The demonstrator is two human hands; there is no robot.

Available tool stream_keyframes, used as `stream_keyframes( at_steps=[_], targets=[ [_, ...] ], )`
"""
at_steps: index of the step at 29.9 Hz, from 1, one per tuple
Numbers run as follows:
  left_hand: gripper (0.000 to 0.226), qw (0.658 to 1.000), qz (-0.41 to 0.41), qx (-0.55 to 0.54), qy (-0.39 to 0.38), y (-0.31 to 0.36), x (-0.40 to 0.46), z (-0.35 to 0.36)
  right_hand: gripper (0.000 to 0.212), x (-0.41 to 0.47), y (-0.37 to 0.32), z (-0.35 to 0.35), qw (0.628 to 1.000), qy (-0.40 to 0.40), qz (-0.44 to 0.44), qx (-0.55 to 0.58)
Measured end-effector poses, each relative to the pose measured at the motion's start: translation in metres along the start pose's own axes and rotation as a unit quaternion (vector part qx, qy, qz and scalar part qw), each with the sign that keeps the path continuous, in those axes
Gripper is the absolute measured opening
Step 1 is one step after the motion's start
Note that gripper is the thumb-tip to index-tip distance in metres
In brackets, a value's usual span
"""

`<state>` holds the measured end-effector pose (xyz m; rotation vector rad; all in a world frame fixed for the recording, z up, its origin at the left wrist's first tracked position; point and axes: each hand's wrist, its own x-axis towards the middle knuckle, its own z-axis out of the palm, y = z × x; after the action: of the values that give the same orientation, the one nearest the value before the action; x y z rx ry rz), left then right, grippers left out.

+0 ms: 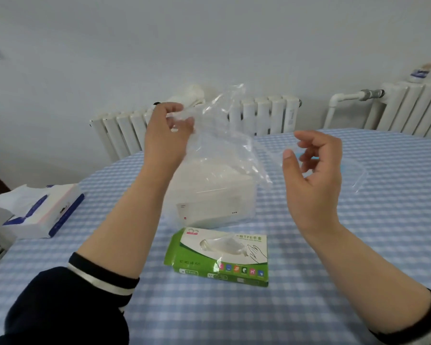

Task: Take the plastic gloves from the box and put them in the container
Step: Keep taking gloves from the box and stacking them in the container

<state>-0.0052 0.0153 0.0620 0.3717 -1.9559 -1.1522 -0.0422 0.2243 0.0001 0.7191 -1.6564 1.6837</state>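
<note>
The green glove box (234,271) lies flat on the checked tablecloth near me, a bit of clear plastic showing in its opening. Behind it stands the white translucent container (210,195). My left hand (168,131) is raised above the container and pinches a clear plastic glove (224,135), which hangs crumpled down toward the container's top. My right hand (314,175) hovers to the right of the container with its fingers loosely curled and nothing in them; it is apart from the glove.
A clear lid (358,170) lies on the table behind my right hand. An opened tissue pack (40,212) sits at the table's left edge. White radiators (264,113) line the wall beyond the round table (234,314).
</note>
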Motion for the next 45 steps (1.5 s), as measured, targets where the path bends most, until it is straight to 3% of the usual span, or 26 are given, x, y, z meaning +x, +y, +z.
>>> stream_keyframes(
  at_steps=[4, 7, 9, 10, 14, 18, 22, 25, 28, 32, 36, 42, 45],
  targets=[
    [0.036, 0.982, -0.013, 0.185, -0.026, -0.027, 0.000, -0.010, 0.022, -0.007, 0.003, 0.006, 0.996, -0.063, -0.049, -0.032],
    [0.014, 0.953, -0.004, 0.297, -0.056, -0.045, -0.002, -0.010, 0.019, -0.017, 0.002, 0.014, 0.976, -0.161, -0.125, -0.079],
    [0.001, 0.932, 0.002, 0.356, -0.063, -0.056, -0.002, -0.011, 0.023, -0.018, -0.002, 0.024, 0.953, -0.255, -0.119, -0.115],
    [0.005, 0.926, 0.006, 0.374, -0.060, -0.058, -0.002, -0.010, 0.027, -0.016, -0.004, 0.028, 0.937, -0.307, -0.095, -0.139],
    [0.011, 0.898, -0.002, 0.437, -0.046, -0.064, 0.002, -0.007, 0.039, 0.005, -0.006, 0.056, 0.832, -0.503, -0.003, -0.233],
    [0.020, 0.843, 0.004, 0.522, -0.131, -0.065, 0.008, -0.010, 0.054, 0.031, 0.002, 0.089, 0.736, -0.608, 0.083, -0.287],
    [0.051, 0.769, -0.026, 0.562, -0.304, -0.057, 0.018, -0.016, 0.056, 0.052, 0.005, 0.103, 0.623, -0.685, 0.122, -0.357],
    [0.048, 0.698, -0.002, 0.618, -0.362, -0.057, 0.024, -0.016, 0.042, 0.061, 0.008, 0.110, 0.554, -0.724, 0.097, -0.400],
    [0.044, 0.629, -0.010, 0.657, -0.417, -0.059, 0.026, -0.011, 0.037, 0.056, 0.023, 0.120, 0.508, -0.747, 0.094, -0.418],
    [0.043, 0.591, -0.017, 0.688, -0.421, -0.066, 0.025, 0.000, 0.041, 0.044, 0.037, 0.127, 0.519, -0.737, 0.205, -0.382],
    [0.048, 0.617, -0.031, 0.674, -0.404, -0.063, 0.025, -0.002, 0.034, 0.053, 0.036, 0.122, 0.539, -0.737, 0.123, -0.388],
    [0.049, 0.636, 0.044, 0.669, -0.382, -0.060, 0.036, -0.017, 0.029, 0.071, 0.025, 0.105, 0.682, -0.657, 0.100, -0.306],
    [0.043, 0.679, 0.061, 0.645, -0.345, -0.055, 0.034, -0.030, 0.019, 0.076, 0.017, 0.092, 0.754, -0.587, 0.077, -0.284]
  ],
)
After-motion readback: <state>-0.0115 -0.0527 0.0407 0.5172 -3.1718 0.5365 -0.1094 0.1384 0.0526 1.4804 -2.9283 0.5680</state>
